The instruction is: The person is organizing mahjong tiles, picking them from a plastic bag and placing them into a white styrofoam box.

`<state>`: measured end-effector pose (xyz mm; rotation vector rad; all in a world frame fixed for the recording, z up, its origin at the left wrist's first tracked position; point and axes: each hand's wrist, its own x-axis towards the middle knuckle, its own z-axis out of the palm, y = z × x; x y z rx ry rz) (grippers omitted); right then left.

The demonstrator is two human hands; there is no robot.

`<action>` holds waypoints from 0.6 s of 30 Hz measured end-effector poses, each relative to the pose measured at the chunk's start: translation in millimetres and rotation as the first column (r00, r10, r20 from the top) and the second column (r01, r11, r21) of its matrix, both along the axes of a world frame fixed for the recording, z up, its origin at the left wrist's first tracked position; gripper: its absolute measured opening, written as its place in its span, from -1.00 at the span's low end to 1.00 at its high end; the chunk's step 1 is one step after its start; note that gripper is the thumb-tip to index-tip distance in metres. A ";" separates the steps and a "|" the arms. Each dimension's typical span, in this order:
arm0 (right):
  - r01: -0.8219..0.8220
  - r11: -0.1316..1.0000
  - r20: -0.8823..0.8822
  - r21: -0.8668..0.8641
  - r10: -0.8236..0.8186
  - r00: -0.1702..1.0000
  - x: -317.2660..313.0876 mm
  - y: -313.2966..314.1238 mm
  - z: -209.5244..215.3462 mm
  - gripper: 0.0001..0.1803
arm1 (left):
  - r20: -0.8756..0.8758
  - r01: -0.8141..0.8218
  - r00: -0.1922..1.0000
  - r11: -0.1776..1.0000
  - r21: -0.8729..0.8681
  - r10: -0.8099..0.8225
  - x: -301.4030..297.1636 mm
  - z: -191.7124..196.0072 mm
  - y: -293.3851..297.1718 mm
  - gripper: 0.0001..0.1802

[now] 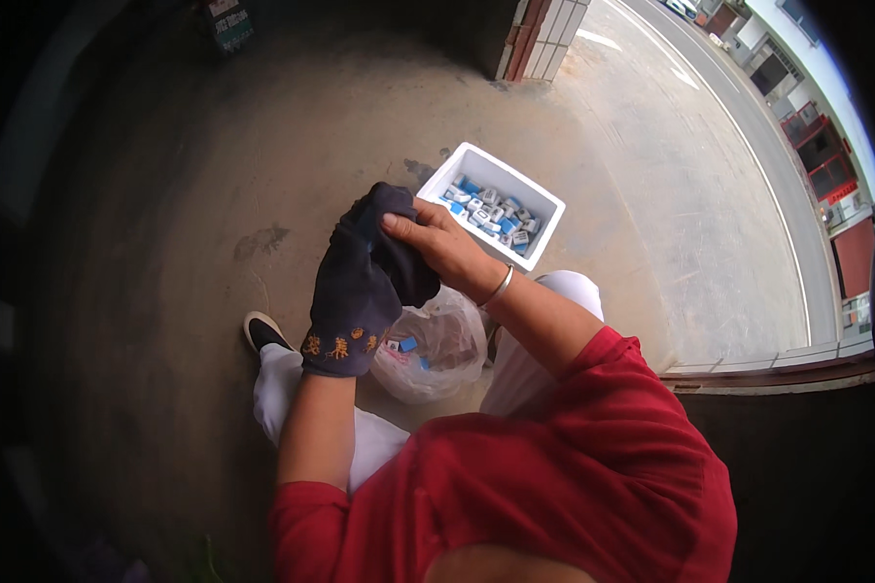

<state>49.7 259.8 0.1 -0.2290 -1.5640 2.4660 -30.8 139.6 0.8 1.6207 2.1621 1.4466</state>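
A dark navy piece of cloth (345, 277) with gold embroidered figures along its hem covers my left hand completely. Below the hem, my left forearm (323, 418) comes out bare; the fingers inside are hidden. My right hand (442, 243) grips the cloth's upper right part, thumb pressed on the fabric. A white foam box (552, 228) on the floor just beyond my right hand holds several small blue-and-white blocks (491, 214). Below the cloth, a clear plastic bag (457, 355) stands open between my legs, with a few blue and pinkish pieces (408, 344) in it.
My white-trousered legs flank the plastic bag, and my dark shoe (262, 332) is at the left. Ahead stands a tiled pillar (544, 44). A low sill (768, 377) borders the concrete floor at the right, with a road outside. A dark box (228, 24) is far left.
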 end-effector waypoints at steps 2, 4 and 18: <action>0.023 1.000 0.049 -0.020 -0.022 0.999 -2.0 -3.6 -1.5 -0.61 | 0.779 -0.155 0.621 0.961 0.229 -0.085 11.4 -18.6 -6.5 -0.62; 0.021 0.996 0.070 -0.086 -0.015 0.997 -4.1 -5.7 -2.4 -0.62 | 0.530 -0.136 0.841 0.990 0.022 0.104 7.5 -25.8 -12.1 -0.52; 0.074 0.992 0.031 -0.105 -0.071 0.997 -4.5 -8.6 -12.5 -0.55 | 0.913 -0.182 0.351 0.941 0.285 -0.209 -0.8 -54.6 -12.0 -0.58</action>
